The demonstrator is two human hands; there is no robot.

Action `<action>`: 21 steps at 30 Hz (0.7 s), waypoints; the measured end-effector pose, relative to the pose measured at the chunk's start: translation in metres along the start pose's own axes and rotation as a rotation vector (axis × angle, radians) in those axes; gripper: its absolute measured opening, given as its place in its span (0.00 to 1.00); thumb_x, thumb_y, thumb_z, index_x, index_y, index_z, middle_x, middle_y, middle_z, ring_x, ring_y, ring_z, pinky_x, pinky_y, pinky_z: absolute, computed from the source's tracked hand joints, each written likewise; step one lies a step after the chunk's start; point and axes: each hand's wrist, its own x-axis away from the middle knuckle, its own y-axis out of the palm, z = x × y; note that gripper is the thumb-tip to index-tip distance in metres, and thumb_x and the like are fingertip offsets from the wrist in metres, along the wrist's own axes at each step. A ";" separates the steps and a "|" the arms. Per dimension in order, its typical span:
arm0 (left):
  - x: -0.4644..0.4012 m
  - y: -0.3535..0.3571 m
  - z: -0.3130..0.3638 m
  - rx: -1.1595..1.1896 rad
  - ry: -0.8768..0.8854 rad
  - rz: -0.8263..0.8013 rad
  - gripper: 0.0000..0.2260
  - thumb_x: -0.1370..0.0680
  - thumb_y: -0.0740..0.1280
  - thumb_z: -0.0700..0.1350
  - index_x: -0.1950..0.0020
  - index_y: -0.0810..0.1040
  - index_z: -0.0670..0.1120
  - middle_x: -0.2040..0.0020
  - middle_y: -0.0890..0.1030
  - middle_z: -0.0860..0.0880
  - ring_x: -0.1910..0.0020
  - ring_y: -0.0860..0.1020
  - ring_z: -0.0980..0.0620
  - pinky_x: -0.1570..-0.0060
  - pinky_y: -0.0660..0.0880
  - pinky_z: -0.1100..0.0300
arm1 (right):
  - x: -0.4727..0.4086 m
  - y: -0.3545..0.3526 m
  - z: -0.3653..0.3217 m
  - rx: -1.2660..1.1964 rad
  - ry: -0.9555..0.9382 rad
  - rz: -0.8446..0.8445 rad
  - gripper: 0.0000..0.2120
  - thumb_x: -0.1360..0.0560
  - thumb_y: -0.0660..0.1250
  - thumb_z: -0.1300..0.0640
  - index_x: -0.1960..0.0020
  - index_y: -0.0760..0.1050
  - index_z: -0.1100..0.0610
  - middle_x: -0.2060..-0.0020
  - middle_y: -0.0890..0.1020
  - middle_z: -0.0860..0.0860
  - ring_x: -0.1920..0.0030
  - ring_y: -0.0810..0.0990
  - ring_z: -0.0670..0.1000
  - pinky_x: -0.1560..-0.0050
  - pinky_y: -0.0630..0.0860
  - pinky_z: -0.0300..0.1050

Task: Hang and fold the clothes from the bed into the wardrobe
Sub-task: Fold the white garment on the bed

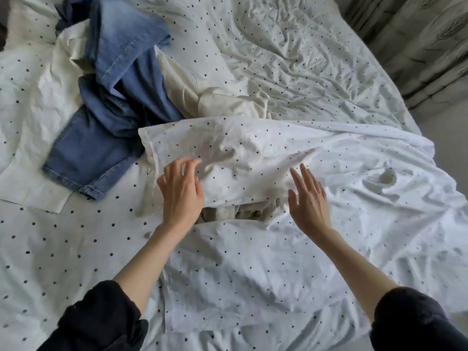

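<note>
At frame centre: both hands over a folded-back flap of dotted cover on the bed (pixel 76 249).
Left hand (pixel 181 196) fingers loosely curled, right hand (pixel 307 201) flat with straight fingers; both empty, apart, either side of a gap showing grey-beige fabric (pixel 228 212). Blue jeans (pixel 114 102) and cream garment (pixel 215 97) lie upper left, beyond the hands. No legible writing.

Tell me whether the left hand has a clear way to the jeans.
Probably yes. The left hand is open and holds nothing, and the jeans lie uncovered on the bed just to its left, with only bare sheet between.
</note>
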 end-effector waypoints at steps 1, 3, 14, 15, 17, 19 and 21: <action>0.011 0.003 0.009 0.025 0.025 -0.003 0.17 0.28 0.64 0.32 0.41 0.74 0.44 0.41 0.73 0.43 0.41 0.70 0.43 0.47 0.66 0.47 | 0.015 0.002 0.010 -0.003 -0.004 -0.001 0.24 0.23 0.62 0.62 0.28 0.64 0.58 0.27 0.63 0.58 0.26 0.61 0.57 0.28 0.59 0.58; 0.044 0.012 0.038 0.042 0.115 -0.027 0.16 0.28 0.59 0.34 0.43 0.75 0.45 0.42 0.74 0.45 0.44 0.69 0.46 0.49 0.66 0.50 | 0.057 -0.001 0.038 -0.003 0.017 -0.007 0.23 0.23 0.62 0.64 0.29 0.66 0.59 0.28 0.65 0.58 0.28 0.63 0.58 0.29 0.60 0.59; 0.216 0.102 0.149 -0.009 0.352 -0.417 0.20 0.41 0.75 0.31 0.54 0.78 0.47 0.55 0.75 0.50 0.60 0.77 0.50 0.66 0.76 0.58 | 0.184 -0.027 0.225 0.253 0.190 -0.193 0.27 0.32 0.70 0.70 0.34 0.71 0.60 0.34 0.72 0.62 0.33 0.71 0.64 0.39 0.70 0.66; 0.224 0.108 0.152 -0.026 0.348 -0.443 0.19 0.40 0.75 0.32 0.55 0.77 0.47 0.55 0.75 0.50 0.60 0.76 0.50 0.67 0.76 0.59 | 0.185 -0.028 0.236 0.270 0.215 -0.207 0.28 0.32 0.69 0.70 0.33 0.70 0.60 0.33 0.71 0.62 0.32 0.70 0.63 0.38 0.69 0.65; 0.237 0.122 0.162 -0.090 0.326 -0.459 0.15 0.36 0.75 0.37 0.53 0.75 0.46 0.54 0.74 0.49 0.58 0.75 0.49 0.67 0.76 0.57 | 0.184 -0.033 0.263 0.291 0.227 -0.215 0.28 0.30 0.67 0.69 0.31 0.68 0.60 0.30 0.68 0.60 0.29 0.66 0.61 0.34 0.66 0.64; 0.248 0.136 0.172 -0.236 0.282 -0.476 0.17 0.33 0.74 0.46 0.49 0.74 0.45 0.48 0.74 0.46 0.52 0.73 0.46 0.61 0.77 0.53 | 0.178 -0.035 0.296 0.336 0.195 -0.247 0.28 0.27 0.63 0.68 0.28 0.63 0.58 0.26 0.61 0.58 0.26 0.59 0.59 0.30 0.59 0.62; 0.258 0.144 0.177 -0.372 0.225 -0.508 0.26 0.36 0.76 0.53 0.43 0.72 0.45 0.43 0.75 0.43 0.46 0.72 0.43 0.53 0.75 0.49 | 0.167 -0.038 0.324 0.377 0.173 -0.286 0.29 0.23 0.58 0.64 0.24 0.55 0.55 0.23 0.52 0.56 0.24 0.50 0.57 0.27 0.52 0.60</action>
